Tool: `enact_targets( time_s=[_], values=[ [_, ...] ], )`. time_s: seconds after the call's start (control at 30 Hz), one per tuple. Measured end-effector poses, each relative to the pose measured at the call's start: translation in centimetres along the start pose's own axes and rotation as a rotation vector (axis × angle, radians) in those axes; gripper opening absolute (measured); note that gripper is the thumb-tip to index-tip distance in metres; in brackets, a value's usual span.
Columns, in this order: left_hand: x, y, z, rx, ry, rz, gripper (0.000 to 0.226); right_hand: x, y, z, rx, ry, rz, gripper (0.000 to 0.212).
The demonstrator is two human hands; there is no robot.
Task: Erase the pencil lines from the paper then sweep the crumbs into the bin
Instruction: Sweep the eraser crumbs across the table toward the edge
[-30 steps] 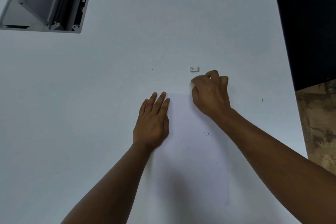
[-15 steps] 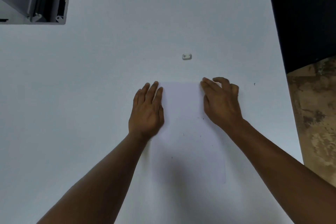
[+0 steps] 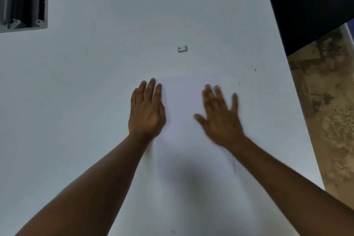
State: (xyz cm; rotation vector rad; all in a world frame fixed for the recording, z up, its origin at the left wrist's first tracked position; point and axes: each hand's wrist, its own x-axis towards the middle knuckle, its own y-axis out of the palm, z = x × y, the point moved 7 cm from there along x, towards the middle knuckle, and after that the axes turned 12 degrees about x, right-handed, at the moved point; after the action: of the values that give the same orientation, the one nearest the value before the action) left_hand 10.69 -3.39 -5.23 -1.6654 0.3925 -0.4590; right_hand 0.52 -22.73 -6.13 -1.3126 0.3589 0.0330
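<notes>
White paper [image 3: 183, 101] lies flat; left hand [image 3: 146, 113] presses its edge, fingers together; right hand [image 3: 220, 119] is splayed, blurred, above it.

**Around my work**

I see a white bench [image 3: 95, 101] filling most of my view. At its far left corner sits a grey open housing [image 3: 23, 0] with dark insides. Off the right edge, a black panel [image 3: 310, 2] stands above a mottled tan floor [image 3: 325, 120].
</notes>
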Motion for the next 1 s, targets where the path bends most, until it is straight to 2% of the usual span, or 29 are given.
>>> enact_targets(
  time_s=[0.07,0.13,0.27,0.33,0.43,0.5,0.67,0.73,0.87,1.0],
  values=[
    [0.0,0.1,0.2,-0.002,-0.010,0.003,0.055,0.2,-1.0,-3.8,0.020,0.139,-0.013,0.081],
    [0.0,0.2,0.3,-0.004,-0.019,0.012,0.055,-0.1,-1.6,-4.0,0.049,0.149,-0.037,0.082],
    [0.1,0.1,0.2,-0.009,-0.022,0.007,0.055,-3.6,-0.1,4.2,0.096,-0.116,-0.087,0.079],
    [0.1,0.1,0.2,0.001,-0.024,0.022,0.056,-6.0,1.8,9.2,0.119,-0.249,-0.036,0.077],
    [0.0,0.2,0.2,0.015,-0.011,0.063,0.057,-7.3,3.5,11.3,0.120,-0.268,0.040,0.078],
    [0.0,0.1,0.1,0.022,0.001,0.044,0.056,-6.4,3.3,9.1,0.087,-0.208,0.034,0.078],
    [-0.1,0.1,0.0,0.021,0.009,0.034,0.055,-4.0,0.4,-3.6,0.039,0.194,-0.033,0.083],
    [0.0,0.1,0.0,0.012,0.002,0.045,0.056,-4.1,-0.8,-6.2,0.075,0.266,-0.049,0.083],
    [0.1,-0.1,-0.2,0.009,0.008,0.045,0.056,-3.5,-0.6,-1.0,0.093,0.079,-0.090,0.082],
    [0.1,-0.1,-0.1,0.032,0.022,0.048,0.056,-1.5,1.2,6.6,0.113,-0.130,-0.023,0.080]
  ],
)
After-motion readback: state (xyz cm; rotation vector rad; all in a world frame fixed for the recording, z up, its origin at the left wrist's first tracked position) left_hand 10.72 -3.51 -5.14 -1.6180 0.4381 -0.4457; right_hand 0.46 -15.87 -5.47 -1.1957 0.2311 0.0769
